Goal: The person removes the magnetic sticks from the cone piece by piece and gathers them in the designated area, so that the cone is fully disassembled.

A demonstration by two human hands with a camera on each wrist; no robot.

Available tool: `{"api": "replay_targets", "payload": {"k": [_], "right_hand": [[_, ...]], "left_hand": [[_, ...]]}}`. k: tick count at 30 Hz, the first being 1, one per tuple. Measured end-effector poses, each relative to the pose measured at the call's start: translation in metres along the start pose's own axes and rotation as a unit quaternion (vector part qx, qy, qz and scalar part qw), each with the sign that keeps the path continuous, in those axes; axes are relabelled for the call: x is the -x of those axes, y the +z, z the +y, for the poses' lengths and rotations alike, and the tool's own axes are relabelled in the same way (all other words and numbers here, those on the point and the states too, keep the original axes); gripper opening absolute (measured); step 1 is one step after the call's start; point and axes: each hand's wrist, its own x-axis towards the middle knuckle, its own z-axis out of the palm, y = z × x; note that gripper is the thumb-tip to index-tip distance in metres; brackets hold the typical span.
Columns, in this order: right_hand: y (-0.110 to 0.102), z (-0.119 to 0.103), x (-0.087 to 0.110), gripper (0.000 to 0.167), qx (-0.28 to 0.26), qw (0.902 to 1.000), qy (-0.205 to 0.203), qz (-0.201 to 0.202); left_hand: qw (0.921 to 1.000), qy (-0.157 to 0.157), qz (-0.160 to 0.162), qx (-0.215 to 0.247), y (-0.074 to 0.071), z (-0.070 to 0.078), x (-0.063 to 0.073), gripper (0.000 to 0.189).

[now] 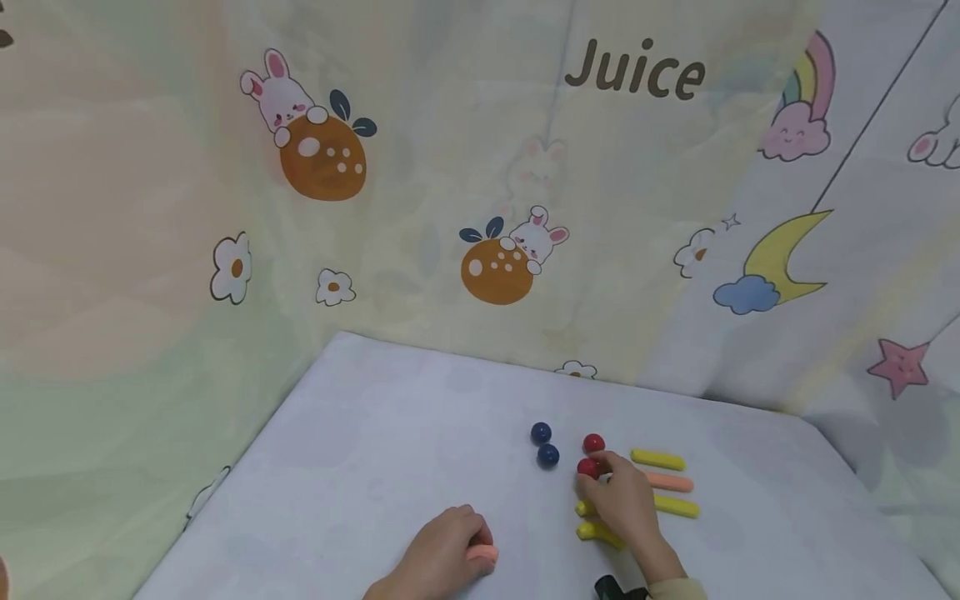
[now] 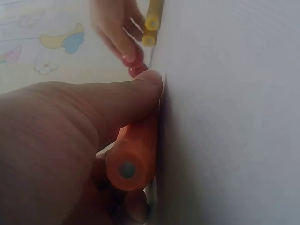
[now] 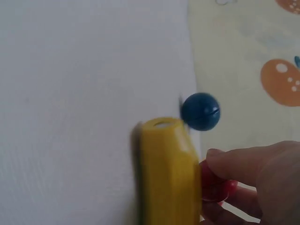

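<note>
My right hand (image 1: 624,500) pinches a red ball (image 1: 587,468) between thumb and fingers, just in front of a second red ball (image 1: 593,442). On the table's left part, my left hand (image 1: 442,554) grips a short orange stick (image 1: 483,552); the left wrist view shows a round grey spot in the stick's end (image 2: 126,169). Two dark blue balls (image 1: 548,456) sit left of the red ones. Beneath and around my right hand lie several yellow sticks (image 1: 658,459) and an orange stick (image 1: 670,482), partly hidden by it. One yellow stick (image 3: 168,173) looms close in the right wrist view.
All of this lies on a white table (image 1: 360,417). A printed cloth (image 1: 420,167) with rabbits and oranges hangs behind its far edge. A black object (image 1: 609,587) shows by my right wrist at the bottom of the head view.
</note>
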Motion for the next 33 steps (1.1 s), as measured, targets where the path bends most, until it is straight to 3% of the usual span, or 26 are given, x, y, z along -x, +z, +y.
{"api": "replay_targets", "payload": {"k": [9, 13, 17, 19, 21, 23, 26, 30, 33], "right_hand": [[0.010, 0.019, -0.008, 0.050, 0.002, 0.9999, 0.005, 0.016], [0.010, 0.022, -0.004, 0.055, 0.002, 0.9991, 0.026, 0.033], [0.007, 0.019, 0.010, 0.052, -0.007, 0.9961, 0.059, 0.064], [0.008, 0.012, 0.024, 0.043, -0.016, 0.9941, 0.068, 0.083], [0.012, 0.001, 0.040, 0.035, -0.022, 0.9945, 0.053, 0.088], [0.021, -0.012, 0.057, 0.026, -0.020, 0.9971, 0.030, 0.067], [0.033, -0.028, 0.079, 0.020, -0.015, 0.9990, -0.032, -0.026], [0.047, -0.043, 0.094, 0.027, -0.031, 0.9842, -0.089, -0.151], [0.056, -0.050, 0.096, 0.029, -0.035, 0.9773, -0.113, -0.176]], "left_hand": [[0.9999, 0.000, -0.012, 0.002, 0.005, 0.002, -0.002, 0.017], [0.9995, -0.007, -0.027, 0.014, 0.007, 0.002, -0.003, 0.018], [0.9980, -0.013, -0.050, 0.035, 0.005, 0.001, -0.001, 0.022], [0.9980, -0.011, -0.052, 0.034, 0.003, 0.001, 0.000, 0.024], [0.9982, -0.011, -0.049, 0.034, 0.001, 0.002, 0.000, 0.024], [0.9985, -0.014, -0.039, 0.036, 0.000, 0.002, 0.000, 0.022], [0.9979, -0.031, -0.017, 0.054, 0.000, 0.000, 0.000, 0.021], [0.9968, -0.044, 0.038, 0.055, -0.003, -0.005, 0.000, 0.013], [0.9951, -0.048, 0.077, 0.039, -0.006, -0.008, 0.000, 0.006]]}}
